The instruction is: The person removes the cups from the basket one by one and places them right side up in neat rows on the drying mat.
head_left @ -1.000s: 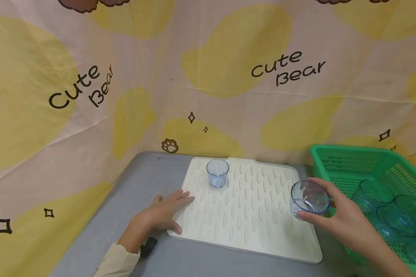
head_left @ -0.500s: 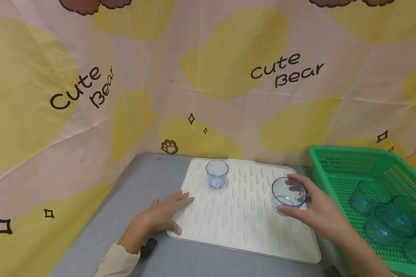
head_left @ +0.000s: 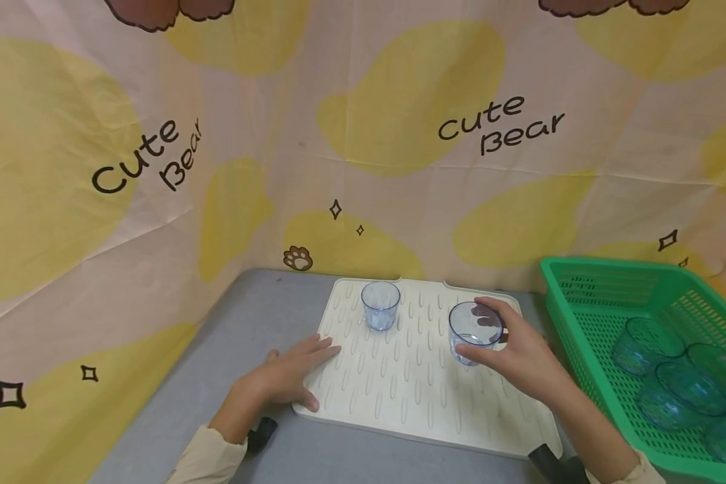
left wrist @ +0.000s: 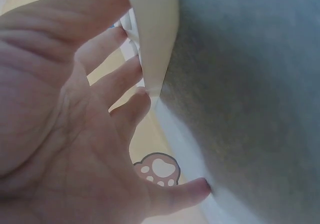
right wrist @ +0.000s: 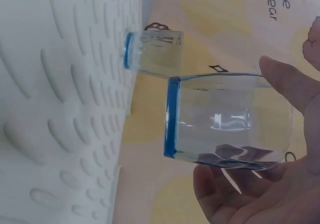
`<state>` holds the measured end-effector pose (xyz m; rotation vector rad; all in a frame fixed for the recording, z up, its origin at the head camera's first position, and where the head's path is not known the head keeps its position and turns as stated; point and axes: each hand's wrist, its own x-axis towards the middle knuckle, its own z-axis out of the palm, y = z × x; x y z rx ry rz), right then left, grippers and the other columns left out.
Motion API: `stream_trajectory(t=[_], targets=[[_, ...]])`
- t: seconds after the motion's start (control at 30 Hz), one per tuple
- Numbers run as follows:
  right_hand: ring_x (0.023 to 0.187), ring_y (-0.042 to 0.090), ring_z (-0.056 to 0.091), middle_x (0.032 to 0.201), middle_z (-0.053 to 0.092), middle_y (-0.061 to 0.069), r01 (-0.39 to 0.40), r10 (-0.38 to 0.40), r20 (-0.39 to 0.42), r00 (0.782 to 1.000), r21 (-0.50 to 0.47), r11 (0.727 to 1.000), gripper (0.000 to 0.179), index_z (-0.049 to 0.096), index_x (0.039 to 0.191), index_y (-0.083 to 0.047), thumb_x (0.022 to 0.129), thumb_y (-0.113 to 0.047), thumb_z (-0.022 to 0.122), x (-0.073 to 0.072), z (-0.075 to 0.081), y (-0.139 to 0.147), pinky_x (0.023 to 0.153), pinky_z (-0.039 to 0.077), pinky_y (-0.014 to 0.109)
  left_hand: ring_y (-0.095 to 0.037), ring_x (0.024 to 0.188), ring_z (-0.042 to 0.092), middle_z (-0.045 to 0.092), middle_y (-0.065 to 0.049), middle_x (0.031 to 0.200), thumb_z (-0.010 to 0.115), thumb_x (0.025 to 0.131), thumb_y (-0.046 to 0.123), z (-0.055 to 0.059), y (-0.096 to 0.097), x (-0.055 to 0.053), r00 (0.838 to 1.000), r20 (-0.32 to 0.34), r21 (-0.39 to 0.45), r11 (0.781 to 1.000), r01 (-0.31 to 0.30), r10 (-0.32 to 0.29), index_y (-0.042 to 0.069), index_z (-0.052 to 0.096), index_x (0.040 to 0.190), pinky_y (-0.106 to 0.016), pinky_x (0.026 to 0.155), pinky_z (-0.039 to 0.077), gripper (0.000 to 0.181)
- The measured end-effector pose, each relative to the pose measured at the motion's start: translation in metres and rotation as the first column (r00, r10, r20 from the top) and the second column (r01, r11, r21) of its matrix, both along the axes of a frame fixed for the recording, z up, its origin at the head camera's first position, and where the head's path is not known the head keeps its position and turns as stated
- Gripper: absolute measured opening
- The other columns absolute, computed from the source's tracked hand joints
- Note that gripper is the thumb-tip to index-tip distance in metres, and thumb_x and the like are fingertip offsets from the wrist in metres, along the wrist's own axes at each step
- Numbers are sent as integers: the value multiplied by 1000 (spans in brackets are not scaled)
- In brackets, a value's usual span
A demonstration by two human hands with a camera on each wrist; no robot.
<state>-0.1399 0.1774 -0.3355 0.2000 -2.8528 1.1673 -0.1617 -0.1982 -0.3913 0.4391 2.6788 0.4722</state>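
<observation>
A clear, blue-tinted drinking glass [head_left: 463, 328] is held in my right hand [head_left: 529, 359], thumb on one side and fingers on the other. In the right wrist view this glass [right wrist: 225, 121] hangs just off the ribbed white mat [right wrist: 50, 114], its blue base toward it. A second glass [head_left: 380, 306] stands upright on the mat [head_left: 411, 403] near its back left. My left hand [head_left: 281, 376] rests with spread fingers on the mat's left edge. In the left wrist view, the left hand's fingertips [left wrist: 136, 67] touch that edge.
A green perforated basket [head_left: 617, 262] stands right of the mat, with several similar glasses [head_left: 680, 396] inside. The mat lies on a grey table [head_left: 248, 302]. A patterned cloth [head_left: 399, 134] hangs behind and along the left side.
My right hand has carried its glass leftward from beside the basket, over the mat, toward the standing glass. The left hand has stayed at the mat's edge.
</observation>
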Motion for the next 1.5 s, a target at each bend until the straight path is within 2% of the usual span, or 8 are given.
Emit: stream_trajectory(t=[0.23, 0.47, 0.67, 0.77, 1.03, 1.5], targets=[[123, 37, 56, 142, 54, 18, 17, -16, 56, 998, -26, 1000, 93, 38, 150, -18, 75, -53, 81, -15, -5, -12, 96, 48, 53, -27, 155, 17, 26, 2, 166, 88, 65, 28, 2, 1, 0, 1000, 9, 0, 1000, -5, 5, 29, 39, 153, -81, 109, 9, 100], [126, 38, 54, 143, 53, 20, 11, -4, 103, 995, -68, 998, 93, 36, 151, -14, 77, -50, 81, -29, -11, -22, 101, 46, 53, -28, 155, 19, 26, 2, 166, 88, 65, 28, 2, 0, 0, 1000, -2, -8, 1000, -5, 5, 28, 39, 153, -82, 108, 10, 101], [128, 39, 53, 145, 52, 19, 28, -18, 130, 991, -75, 997, 91, 36, 150, -10, 79, -43, 81, -38, -24, -26, 104, 44, 54, -28, 155, 19, 26, 2, 166, 88, 66, 29, -2, 2, 1, 1000, 10, -3, 1000, 9, -9, 29, 39, 153, -82, 107, 10, 100], [133, 39, 50, 147, 52, 17, 27, -14, 140, 990, -96, 995, 90, 36, 150, -9, 79, -43, 81, -44, -30, -31, 106, 42, 54, -28, 155, 18, 26, 2, 166, 89, 65, 27, -2, 1, 2, 1000, 13, 0, 1000, -7, 7, 28, 39, 153, -82, 107, 8, 101], [138, 39, 45, 148, 52, 17, 30, -14, 135, 991, -115, 993, 89, 36, 150, -7, 80, -42, 80, -59, -37, -45, 110, 39, 54, -31, 154, 19, 26, 0, 166, 88, 65, 26, -1, -6, 2, 1000, 3, 9, 1000, 2, -2, 26, 39, 153, -83, 106, 8, 100], [135, 36, 50, 148, 51, 18, 49, -41, 87, 995, -93, 995, 90, 32, 150, -3, 81, -38, 80, -84, -48, -59, 108, 44, 51, -30, 155, 18, 25, 2, 166, 87, 66, 30, -1, -2, -4, 1000, 4, -10, 1000, 11, -11, 29, 38, 153, -82, 107, 9, 100]])
